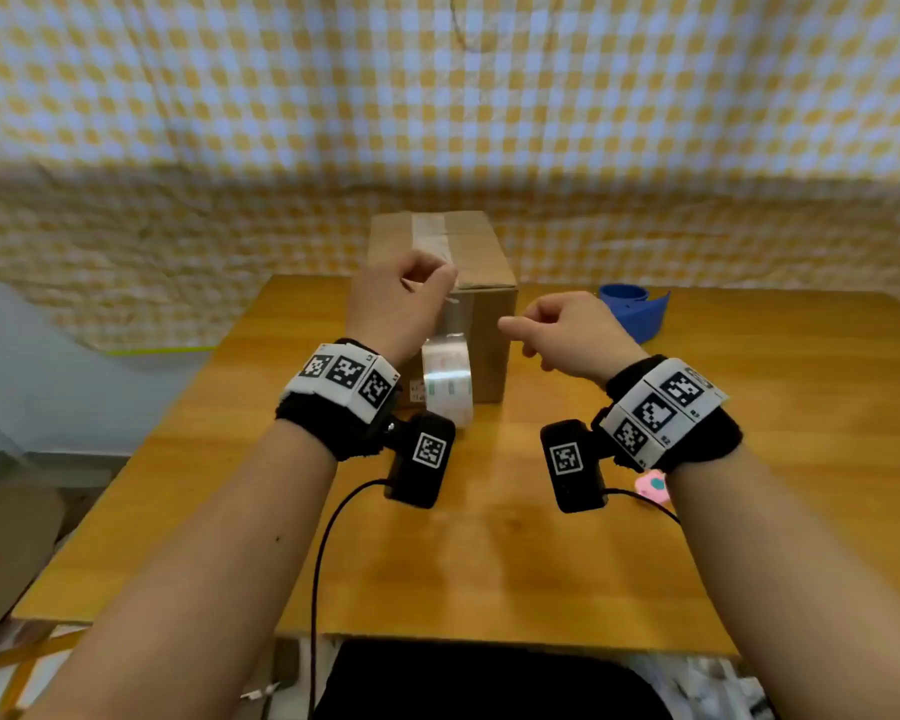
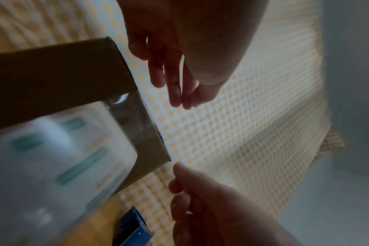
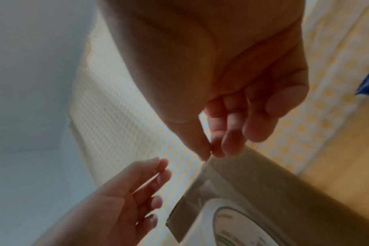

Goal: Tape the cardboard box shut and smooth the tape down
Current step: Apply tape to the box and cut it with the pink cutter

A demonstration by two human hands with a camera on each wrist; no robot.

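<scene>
A brown cardboard box (image 1: 484, 267) stands at the back of the wooden table (image 1: 489, 537). A clear tape strip (image 1: 430, 233) runs along its top and down the front face to the tape roll (image 1: 447, 381). Whether the roll hangs or stands I cannot tell. My left hand (image 1: 440, 283) is raised in front of the box's top front edge, and in the right wrist view my left hand (image 3: 156, 183) has relaxed, empty fingers. My right hand (image 1: 520, 337) hovers loosely curled by the box's front right corner. Nothing shows between its thumb and fingers (image 3: 213, 153).
A blue tape cutter (image 1: 635, 309) lies on the table right of the box. A small pink object (image 1: 651, 485) sits near my right wrist. A checked yellow cloth hangs behind the table. The near half of the tabletop is bare wood.
</scene>
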